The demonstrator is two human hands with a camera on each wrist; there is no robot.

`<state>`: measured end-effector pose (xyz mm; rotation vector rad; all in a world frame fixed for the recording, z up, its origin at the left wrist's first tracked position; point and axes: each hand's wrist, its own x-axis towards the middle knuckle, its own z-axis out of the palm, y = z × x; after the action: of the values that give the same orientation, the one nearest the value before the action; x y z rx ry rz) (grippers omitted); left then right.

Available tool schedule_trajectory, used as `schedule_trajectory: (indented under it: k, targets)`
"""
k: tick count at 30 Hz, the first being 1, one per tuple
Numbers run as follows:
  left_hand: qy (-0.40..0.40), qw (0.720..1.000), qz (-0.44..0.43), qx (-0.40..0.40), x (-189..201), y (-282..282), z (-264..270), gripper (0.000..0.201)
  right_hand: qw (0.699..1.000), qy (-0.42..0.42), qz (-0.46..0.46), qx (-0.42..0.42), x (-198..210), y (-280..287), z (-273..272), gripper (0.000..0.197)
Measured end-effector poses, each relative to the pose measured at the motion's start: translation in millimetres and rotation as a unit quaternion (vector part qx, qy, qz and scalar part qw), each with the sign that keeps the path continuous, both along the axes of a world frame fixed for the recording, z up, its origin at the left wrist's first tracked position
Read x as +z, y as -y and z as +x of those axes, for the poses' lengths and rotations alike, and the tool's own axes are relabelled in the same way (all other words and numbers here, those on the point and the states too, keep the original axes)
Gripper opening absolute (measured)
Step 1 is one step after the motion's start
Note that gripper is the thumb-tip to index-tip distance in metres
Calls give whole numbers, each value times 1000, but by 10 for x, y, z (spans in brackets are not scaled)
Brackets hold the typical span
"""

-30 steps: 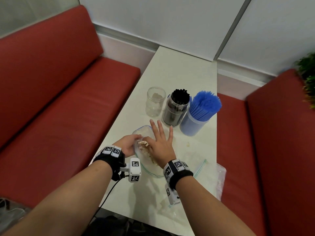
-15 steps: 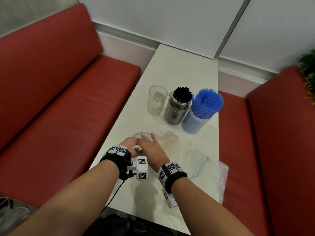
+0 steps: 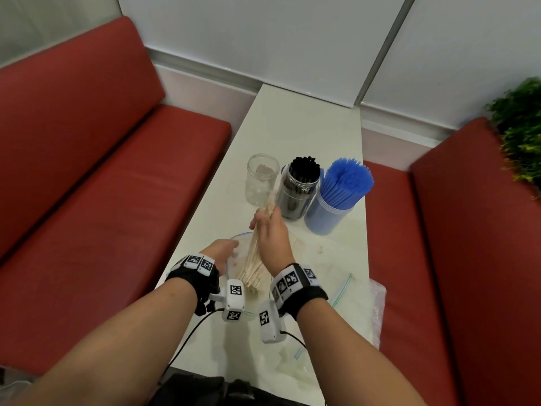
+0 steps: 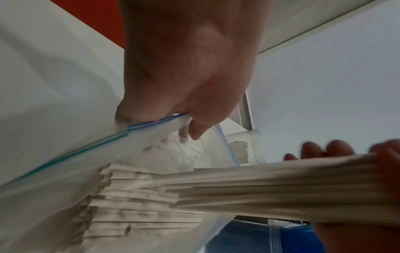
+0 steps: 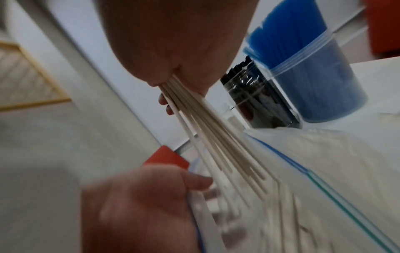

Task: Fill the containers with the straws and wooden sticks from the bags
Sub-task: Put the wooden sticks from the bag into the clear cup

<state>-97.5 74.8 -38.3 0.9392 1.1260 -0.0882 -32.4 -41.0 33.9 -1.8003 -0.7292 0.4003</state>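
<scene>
My right hand [image 3: 268, 227] grips a bundle of wooden sticks [image 3: 254, 256] and holds it slanted above the clear zip bag [image 3: 237, 260], the lower ends fanning out at the bag mouth. In the right wrist view the wooden sticks [image 5: 212, 135] run down from my right hand [image 5: 173, 68]. My left hand [image 3: 224, 250] pinches the bag's zip edge [image 4: 151, 123] between thumb and fingers [image 4: 201, 126]. More sticks [image 4: 121, 203] lie inside the bag. An empty clear jar [image 3: 261, 178] stands just beyond the sticks' upper tips.
A jar of black straws [image 3: 300, 190] and a tub of blue straws [image 3: 336, 197] stand right of the empty jar. An empty zip bag [image 3: 348, 291] lies on the white table [image 3: 298, 133] at the right. Red benches [image 3: 102, 183] flank the table.
My right hand has pulled a bundle of sticks up out of the bag and toward the empty jar. My left hand keeps its hold on the bag's edge.
</scene>
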Motion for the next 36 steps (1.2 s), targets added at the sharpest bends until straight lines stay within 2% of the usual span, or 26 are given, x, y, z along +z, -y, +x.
schedule_trajectory:
  k: [2,5,7,9,10,12,14,16,17,19,22,25,27,31,36]
  targets:
    - [16,999,0,-37,3,-29,28,35,998,-26,40,-33,140,0,137,17]
    - [105,993,-18,-51,95,-82,64,44,989,-93,90,-71,352,10,372,18]
    - [148,987,50,30,174,-159,100,41,976,-155,125,-91,506,19,533,19]
    - [209,965,88,135,259,-249,177,28,966,-174,155,-112,715,10,680,11]
    - [242,955,66,160,306,-288,235,24,964,-168,166,-124,834,-10,744,9]
    - [283,949,-12,139,401,-325,375,27,962,-151,180,-141,1072,-85,835,10]
    - [308,942,-116,67,547,-287,514,52,964,-131,179,-146,1261,-188,880,11]
    - [346,909,-228,41,656,-207,650,75,971,-89,160,-151,1371,-284,876,11]
    - [362,890,-271,55,706,-164,708,77,974,-67,153,-154,1396,-323,862,11]
    - [375,865,-319,95,788,-106,810,69,976,-32,149,-157,1409,-389,840,12]
    - [381,868,-309,82,877,-81,902,46,977,-6,151,-153,1392,-461,833,13]
    - [365,885,-283,63,909,-84,956,28,977,-12,159,-139,1360,-511,849,8]
    - [341,893,-287,60,927,-114,996,25,978,-15,163,-132,1338,-540,864,9]
    - [305,894,-320,67,943,-253,1048,27,978,-28,172,-116,1314,-594,912,22]
    - [286,898,-329,61,932,-395,1107,22,978,-74,190,-34,1261,-676,975,11]
